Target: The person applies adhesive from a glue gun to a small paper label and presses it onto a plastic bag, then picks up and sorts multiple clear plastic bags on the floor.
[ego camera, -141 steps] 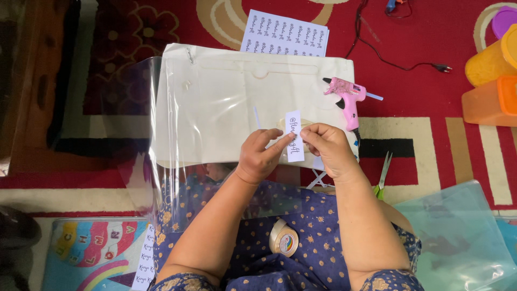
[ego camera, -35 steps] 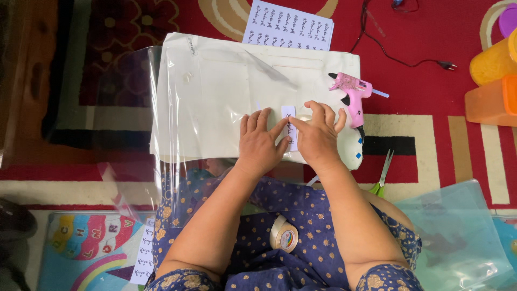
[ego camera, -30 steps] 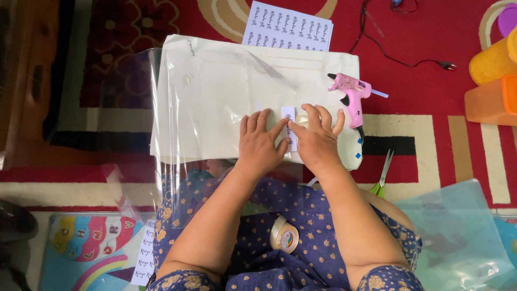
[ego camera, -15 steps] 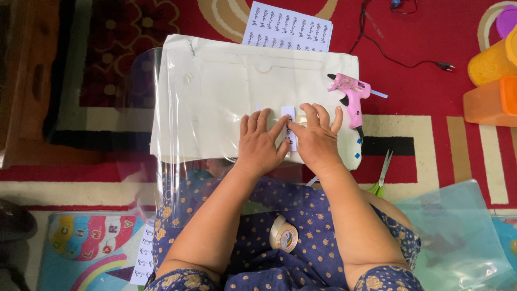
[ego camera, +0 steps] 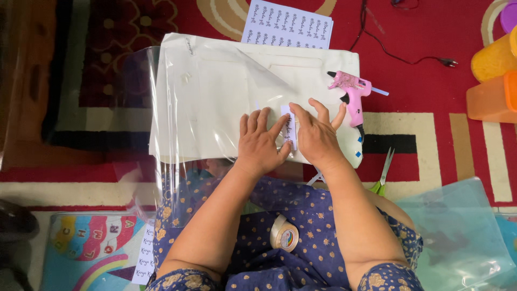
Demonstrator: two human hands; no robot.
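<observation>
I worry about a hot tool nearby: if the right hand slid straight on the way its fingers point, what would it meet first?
The right hand points up and slightly right across the white bag. Probably only bare bag; the pink glue gun lies just right of that line.

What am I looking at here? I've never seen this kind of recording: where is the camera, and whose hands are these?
There is no machine. The one camera sits on a person's head and looks down at their own two bare hands, so the arms enter from the bottom of the picture. The person sits on a red patterned carpet with a white bag in a clear sleeve in front of them. The left hand and right hand lie flat on it, pressing a small paper label between them. Neither hand grips anything. Nearby lie a pink glue gun, scissors, a sheet of printed labels and a tape roll in the lap.
</observation>
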